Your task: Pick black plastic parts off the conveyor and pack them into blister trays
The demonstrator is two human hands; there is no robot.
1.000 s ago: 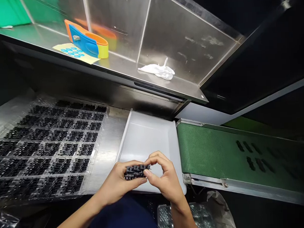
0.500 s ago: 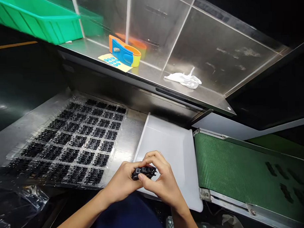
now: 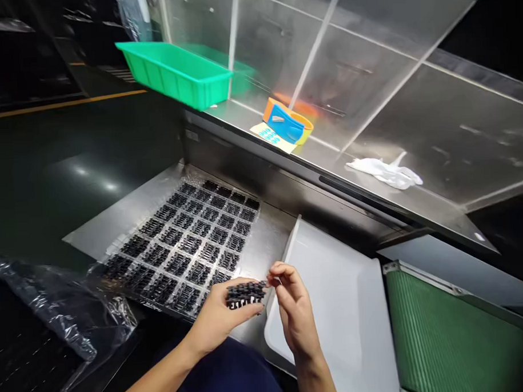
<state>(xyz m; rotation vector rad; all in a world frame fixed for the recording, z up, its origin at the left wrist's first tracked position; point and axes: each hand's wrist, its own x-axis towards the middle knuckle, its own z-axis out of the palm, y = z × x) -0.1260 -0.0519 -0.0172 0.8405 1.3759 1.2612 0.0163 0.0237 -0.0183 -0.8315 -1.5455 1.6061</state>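
A small stack of black parts (image 3: 245,294) is gripped between the thumb and fingers of my left hand (image 3: 217,312). Just to its right, my right hand (image 3: 295,309) has its thumb and fingers bent close together by the end of the stack; what they hold, if anything, is too small to name. Left of my hands, a clear plastic tray (image 3: 190,244) with rows of pockets full of black parts lies on the metal table. Beneath and to the right of my right hand is a white tray (image 3: 333,290).
A green conveyor belt (image 3: 437,327) runs at the right. On the metal shelf (image 3: 329,159) are a green bin (image 3: 180,79), an orange, blue and yellow band (image 3: 287,123), a sticker sheet (image 3: 271,136) and a white glove (image 3: 387,171). Clear plastic film (image 3: 63,311) lies at lower left.
The view has swung right-to-left, so the shelf and trays appear farther right. My right hand has drawn back from around the black stack, which now shows more fully in my left hand.
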